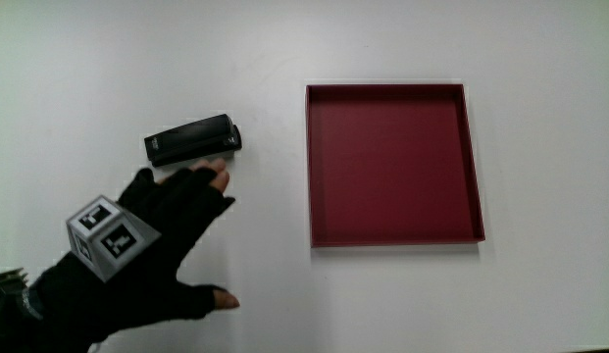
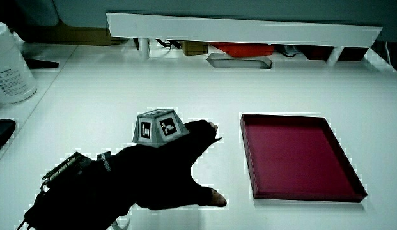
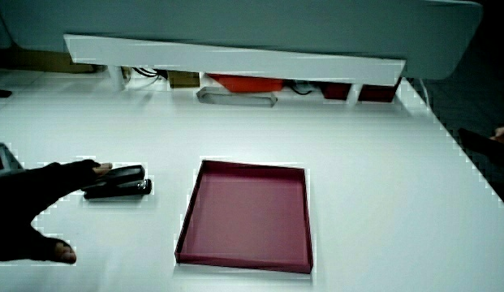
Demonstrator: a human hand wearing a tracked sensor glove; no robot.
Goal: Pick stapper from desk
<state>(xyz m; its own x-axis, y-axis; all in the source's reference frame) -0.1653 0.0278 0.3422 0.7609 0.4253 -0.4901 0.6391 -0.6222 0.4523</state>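
A white table is seen, with a shallow red tray lying on it. The hand is held low over the table, well apart from the tray, its fingers spread and nothing grasped. The black stapler lies flat just past the fingertips, farther from the person, seemingly touched by them in a side view.
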